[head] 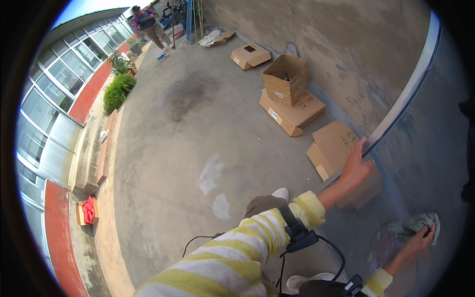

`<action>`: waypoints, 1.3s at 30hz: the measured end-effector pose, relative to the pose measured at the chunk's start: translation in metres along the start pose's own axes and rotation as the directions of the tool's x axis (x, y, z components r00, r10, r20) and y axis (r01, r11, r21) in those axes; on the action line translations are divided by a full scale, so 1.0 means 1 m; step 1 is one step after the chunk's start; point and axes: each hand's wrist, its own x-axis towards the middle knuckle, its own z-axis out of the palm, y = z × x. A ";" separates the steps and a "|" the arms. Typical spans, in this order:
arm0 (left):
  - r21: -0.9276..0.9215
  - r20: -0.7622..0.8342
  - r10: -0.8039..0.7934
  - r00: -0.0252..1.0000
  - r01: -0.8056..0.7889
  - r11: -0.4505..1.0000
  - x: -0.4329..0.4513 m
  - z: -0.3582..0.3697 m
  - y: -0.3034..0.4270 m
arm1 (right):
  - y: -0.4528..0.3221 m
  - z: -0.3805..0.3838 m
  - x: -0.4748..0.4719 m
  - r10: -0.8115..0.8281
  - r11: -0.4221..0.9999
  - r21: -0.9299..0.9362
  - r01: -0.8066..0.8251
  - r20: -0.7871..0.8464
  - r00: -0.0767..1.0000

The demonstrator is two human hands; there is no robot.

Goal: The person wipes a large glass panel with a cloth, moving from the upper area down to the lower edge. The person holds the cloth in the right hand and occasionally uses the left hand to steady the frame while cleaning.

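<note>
A large glass pane [426, 148] with a pale edge strip [400, 97] fills the right side and shows cartons and the wall base dimly. My left hand [354, 169] grips the strip, fingers along it and thumb over the glass side. Lower right, my right hand [419, 239] has a crumpled grey-green cloth [421, 222] pressed to the pane's surface; a smeared reddish patch [384, 241] lies just left of it. Black straps with small devices and cables sit on both wrists, over yellow-and-white striped sleeves.
Against the wall stand an open carton [285, 83] on a flat box [293, 111], another flattened carton [334, 144] and a box [250, 55] bearing a dark flat device. A black cable crosses near my feet. A person [146, 24] stands far off by a bucket [161, 55].
</note>
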 end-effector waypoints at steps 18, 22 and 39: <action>-0.113 -0.130 0.220 0.967 -0.235 0.965 -0.012 -0.006 0.021 | -0.067 0.017 -0.025 0.120 0.847 0.510 -0.147 0.085 0.989; -0.244 0.019 0.217 0.976 -0.206 0.948 -0.024 0.002 0.021 | -0.054 0.000 -0.006 0.255 0.842 0.506 -0.185 -0.071 0.964; -0.228 0.591 -0.248 0.768 0.454 0.861 -0.069 0.031 0.015 | -0.089 0.011 -0.083 -0.185 0.941 0.336 -0.040 0.609 0.772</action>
